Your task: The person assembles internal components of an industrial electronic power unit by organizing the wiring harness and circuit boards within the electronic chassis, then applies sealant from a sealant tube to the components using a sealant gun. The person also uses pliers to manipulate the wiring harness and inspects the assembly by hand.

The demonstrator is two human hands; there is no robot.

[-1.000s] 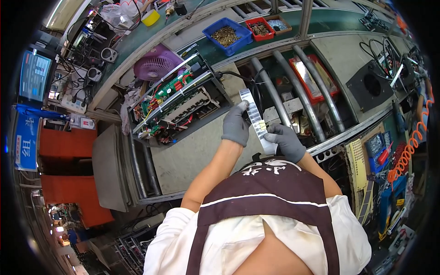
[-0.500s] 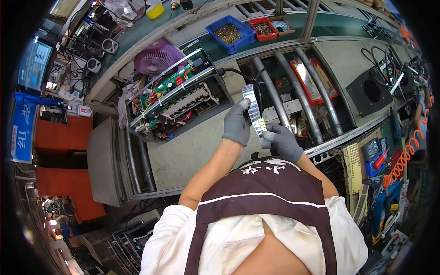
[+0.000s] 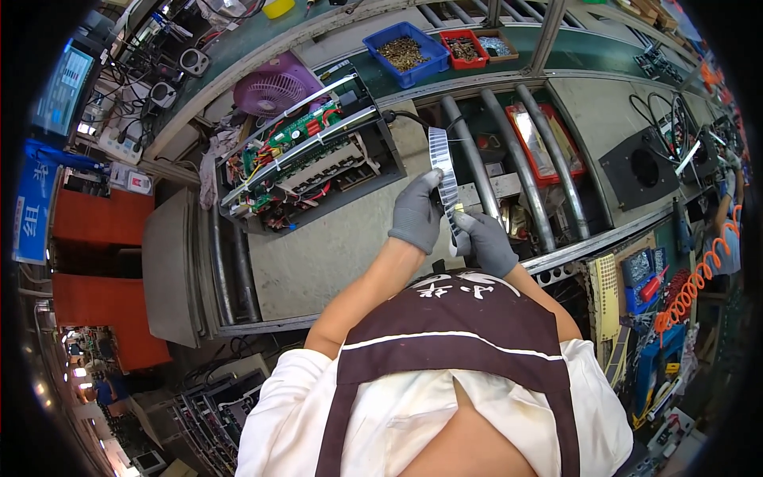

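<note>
A strip of printed labels (image 3: 442, 157) stretches between my hands, its far end rising past my left fingers and its near end curling downward. My left hand (image 3: 419, 215), in a grey glove, pinches the strip about midway along. Lower on it, my right hand (image 3: 485, 242), gloved alike, grips the strip near a small yellowish patch. To the left of my hands lies an open metal chassis (image 3: 302, 163) with green circuit boards and coloured wires. It rests on a grey board (image 3: 318, 270) over the rollers, and a black cable runs from its right end.
Bare steel rollers (image 3: 477, 159) lie beyond my right hand, with a red tray (image 3: 544, 143) beneath them. On the far shelf sit a blue bin of brass parts (image 3: 405, 52) and a red bin (image 3: 463, 49). A purple fan (image 3: 274, 87) stands behind the chassis. An orange coiled hose (image 3: 691, 282) hangs at right.
The label strip has shifted slightly right and tilted more edge-on, and its lower end now curls down. Both hands keep hold of it. My view has turned a little.
</note>
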